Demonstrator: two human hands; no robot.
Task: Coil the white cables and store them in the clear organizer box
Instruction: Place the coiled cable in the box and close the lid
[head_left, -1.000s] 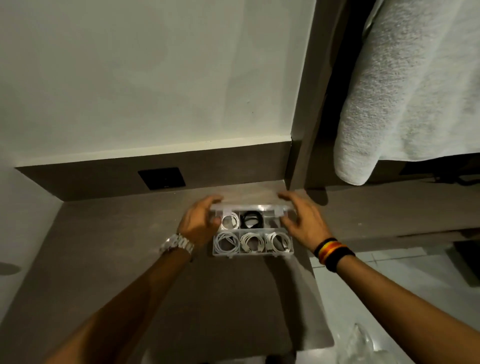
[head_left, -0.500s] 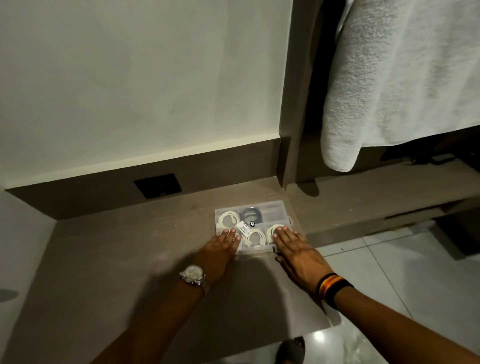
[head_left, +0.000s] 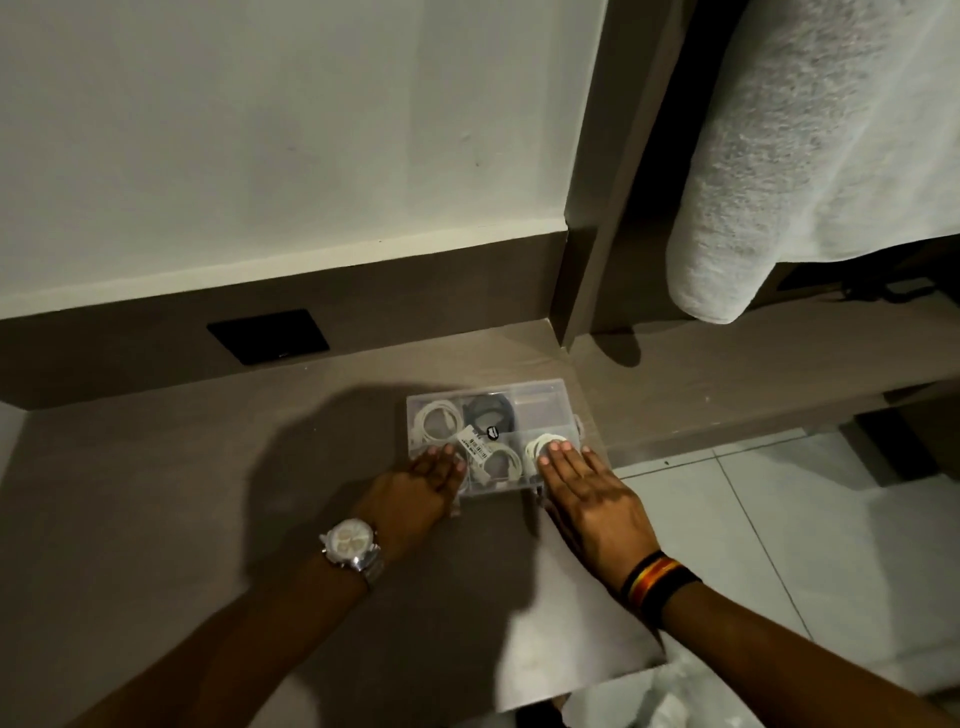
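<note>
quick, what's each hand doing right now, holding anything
Left hand: open, fingers flat on the near left of the organizer box lid, gripping nothing.
Right hand: open, fingers flat on the near right of the lid, gripping nothing.

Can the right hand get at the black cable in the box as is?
Probably not directly. The box lid looks shut, with both the right hand and left hand flat on it, so the black cable sits under clear plastic. The lid must open first.

Both hands lie flat on the lid of the clear organizer box: left hand near-left, right hand near-right, coiled white cables inside.
</note>
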